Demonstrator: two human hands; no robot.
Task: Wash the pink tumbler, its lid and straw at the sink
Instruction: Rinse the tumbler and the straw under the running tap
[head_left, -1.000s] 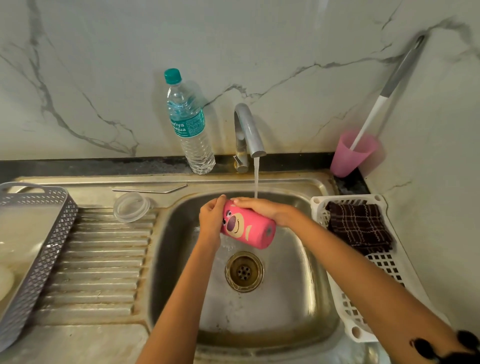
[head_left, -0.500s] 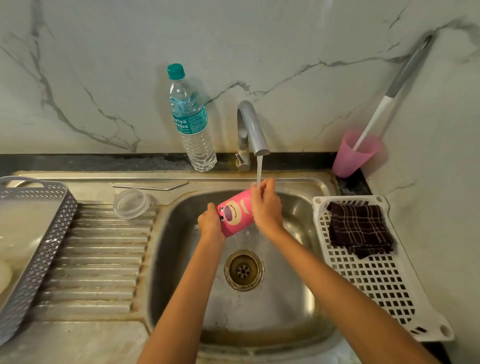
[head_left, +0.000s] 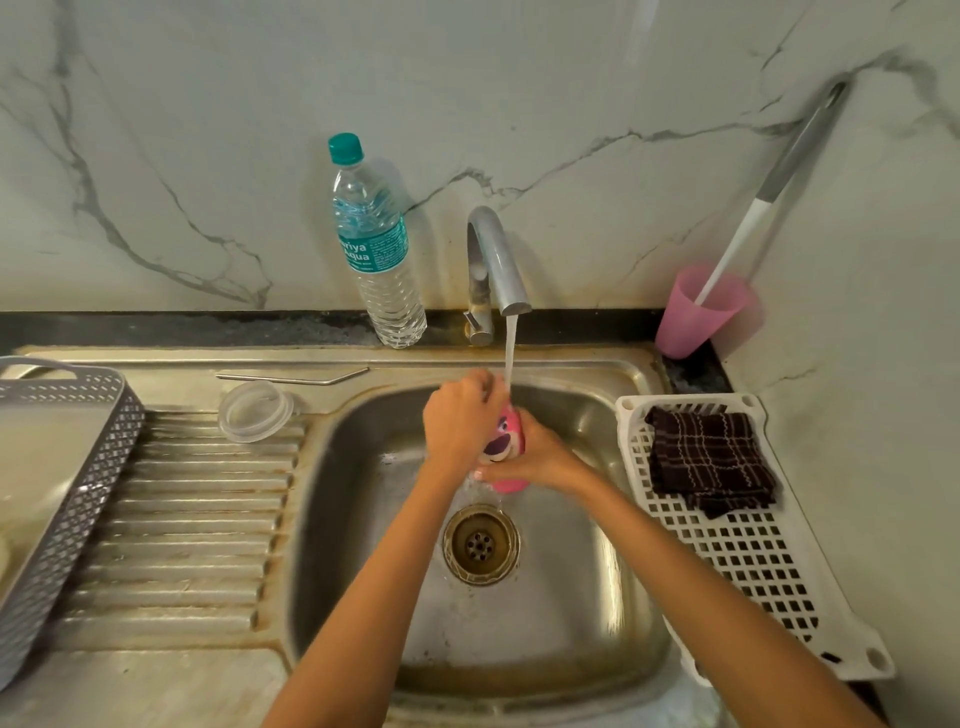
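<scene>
The pink tumbler (head_left: 506, 447) with a cartoon bear face stands nearly upright over the sink basin (head_left: 571, 597), under the running stream from the tap (head_left: 493, 260). My left hand (head_left: 460, 418) covers its top and left side. My right hand (head_left: 535, 457) wraps its lower right side. Most of the tumbler is hidden by both hands. The clear round lid (head_left: 255, 410) lies on the drainboard at the basin's left. The metal straw (head_left: 293, 378) lies on the sink's back ledge behind the lid.
A water bottle (head_left: 376, 244) stands left of the tap. A pink cup (head_left: 696, 312) with a long-handled brush sits in the back right corner. A white basket (head_left: 753, 561) holding a dark checked cloth (head_left: 709, 460) lies right of the basin; a grey tray (head_left: 62, 499) at left.
The tumbler has turned from lying sideways to nearly upright under the stream. My left hand moved up over its top and my right hand dropped to its lower side.
</scene>
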